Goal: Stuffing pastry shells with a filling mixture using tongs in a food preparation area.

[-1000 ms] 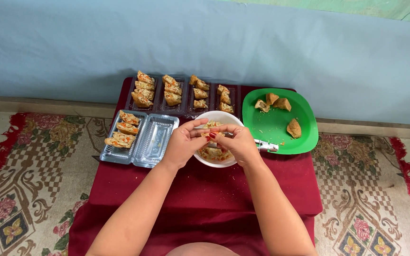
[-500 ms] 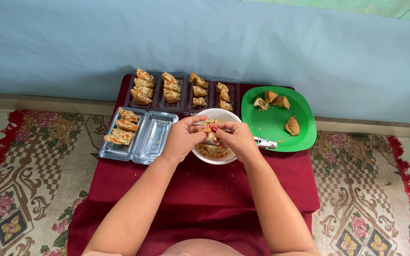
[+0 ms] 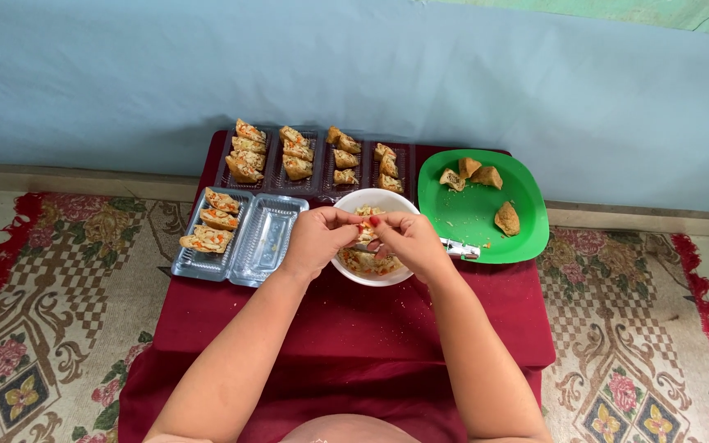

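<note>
Over a white bowl [image 3: 353, 275] of chopped vegetable filling, my left hand [image 3: 315, 239] and my right hand [image 3: 408, 240] meet. Between their fingertips they hold one piece of fried tofu [image 3: 364, 232] with filling in it, just above the bowl. To the left lies a clear plastic tray [image 3: 268, 244] with three stuffed pieces [image 3: 210, 230] in its left compartment; its right compartment holds only crumbs. Two more clear trays [image 3: 315, 182] at the back hold several stuffed pieces. On the right, a green plate [image 3: 473, 217] carries several unstuffed tofu pieces.
Everything rests on a low table under a dark red cloth [image 3: 354, 320]. A small metal utensil [image 3: 459, 247] lies on the green plate's near edge. A blue wall [image 3: 354, 74] rises right behind the table, and a patterned rug [image 3: 51, 303] covers the floor around it.
Both hands stay over the bowl, their fingers shifting on the tofu piece between them. The view has drifted slightly; nothing on the table has moved.
</note>
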